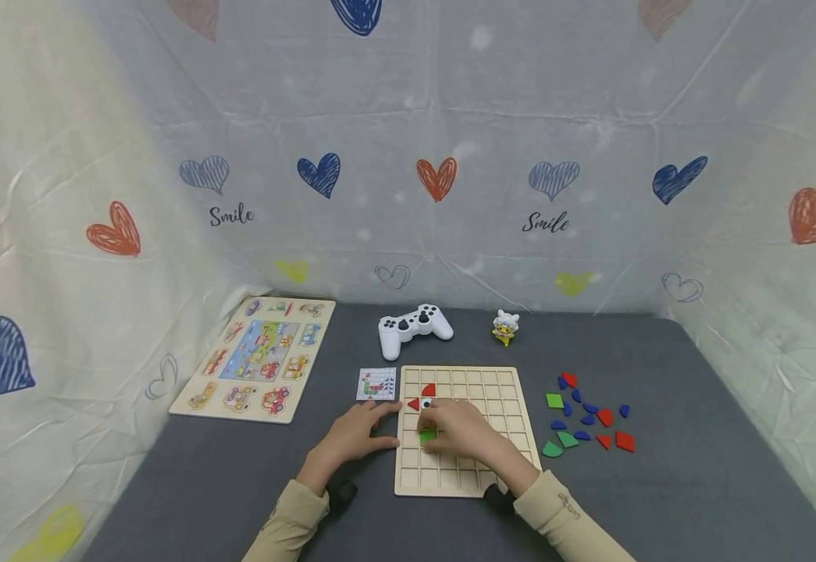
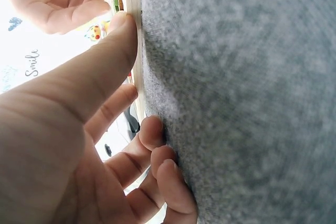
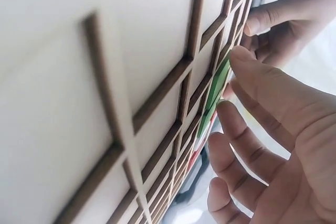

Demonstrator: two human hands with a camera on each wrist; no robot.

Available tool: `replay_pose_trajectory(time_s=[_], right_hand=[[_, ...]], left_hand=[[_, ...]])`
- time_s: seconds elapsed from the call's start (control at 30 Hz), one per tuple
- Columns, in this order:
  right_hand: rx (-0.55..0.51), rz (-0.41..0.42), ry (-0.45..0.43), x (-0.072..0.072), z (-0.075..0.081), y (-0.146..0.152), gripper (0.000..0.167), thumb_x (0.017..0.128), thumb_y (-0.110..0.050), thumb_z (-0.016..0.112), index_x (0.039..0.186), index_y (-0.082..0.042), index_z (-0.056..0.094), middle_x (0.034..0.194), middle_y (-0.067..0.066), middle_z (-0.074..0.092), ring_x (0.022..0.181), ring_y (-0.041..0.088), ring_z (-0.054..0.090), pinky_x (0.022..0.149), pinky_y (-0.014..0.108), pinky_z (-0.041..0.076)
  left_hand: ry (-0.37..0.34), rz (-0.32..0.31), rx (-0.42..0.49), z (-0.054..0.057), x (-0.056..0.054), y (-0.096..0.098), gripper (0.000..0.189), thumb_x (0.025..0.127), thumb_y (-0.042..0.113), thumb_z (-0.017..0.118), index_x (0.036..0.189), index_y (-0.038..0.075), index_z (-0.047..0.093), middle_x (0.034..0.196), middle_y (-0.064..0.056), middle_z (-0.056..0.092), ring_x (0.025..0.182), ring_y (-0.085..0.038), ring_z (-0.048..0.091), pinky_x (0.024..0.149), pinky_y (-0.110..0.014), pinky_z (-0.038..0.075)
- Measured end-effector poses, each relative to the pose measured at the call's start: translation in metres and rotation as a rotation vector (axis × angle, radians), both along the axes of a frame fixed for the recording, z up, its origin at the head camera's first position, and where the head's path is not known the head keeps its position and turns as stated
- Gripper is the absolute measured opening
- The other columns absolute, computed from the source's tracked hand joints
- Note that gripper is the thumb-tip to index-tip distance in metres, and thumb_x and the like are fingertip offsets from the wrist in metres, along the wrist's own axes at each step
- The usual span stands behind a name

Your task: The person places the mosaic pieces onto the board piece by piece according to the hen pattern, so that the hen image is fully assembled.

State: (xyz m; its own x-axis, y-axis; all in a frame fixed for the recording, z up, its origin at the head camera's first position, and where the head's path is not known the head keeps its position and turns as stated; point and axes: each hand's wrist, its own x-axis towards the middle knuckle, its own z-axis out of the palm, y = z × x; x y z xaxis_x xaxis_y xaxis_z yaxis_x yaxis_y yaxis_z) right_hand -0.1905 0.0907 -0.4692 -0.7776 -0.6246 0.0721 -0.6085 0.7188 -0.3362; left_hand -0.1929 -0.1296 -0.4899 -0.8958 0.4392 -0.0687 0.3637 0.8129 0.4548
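Observation:
A wooden grid board (image 1: pixel 488 390) lies on the dark cloth. At its left edge, my left hand (image 1: pixel 351 433) rests with thumb and index fingertips against the rim, the other fingers on the cloth. Over the board's left part, my right hand (image 1: pixel 460 429) reaches down to a green piece (image 1: pixel 427 438). In the right wrist view, the thumb tip meets green pieces (image 3: pixel 216 87) in the grid, while the other fingers curve loosely beside them. Just above sit a red quarter-round piece (image 1: pixel 429 389), a red triangle (image 1: pixel 414 404) and a white piece with a black dot (image 1: pixel 425 403).
Several loose red, blue and green pieces (image 1: pixel 604 417) lie right of the board. A pattern card (image 1: pixel 377 384) is at its upper left. Behind stand a white game controller (image 1: pixel 415 328) and a small figurine (image 1: pixel 504 328). A picture puzzle board (image 1: pixel 256 359) lies far left.

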Motion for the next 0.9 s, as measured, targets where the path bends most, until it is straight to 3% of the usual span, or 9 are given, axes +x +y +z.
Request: replay_pose_trajectory(time_s=[0.9], right_hand=[[-0.051, -0.122, 0.007, 0.021, 0.006, 0.062, 0.015, 0.076, -0.022, 0.075, 0.091, -0.021, 0.071, 0.083, -0.006, 0.056, 0.065, 0.006, 0.045, 0.057, 0.023, 0.036]], left_hand=[[0.002, 0.016, -0.009, -0.001, 0.0, 0.002, 0.063, 0.078, 0.045, 0.07, 0.133, 0.022, 0.051, 0.084, 0.0, 0.047, 0.075, -0.015, 0.042, 0.061, -0.033, 0.034]])
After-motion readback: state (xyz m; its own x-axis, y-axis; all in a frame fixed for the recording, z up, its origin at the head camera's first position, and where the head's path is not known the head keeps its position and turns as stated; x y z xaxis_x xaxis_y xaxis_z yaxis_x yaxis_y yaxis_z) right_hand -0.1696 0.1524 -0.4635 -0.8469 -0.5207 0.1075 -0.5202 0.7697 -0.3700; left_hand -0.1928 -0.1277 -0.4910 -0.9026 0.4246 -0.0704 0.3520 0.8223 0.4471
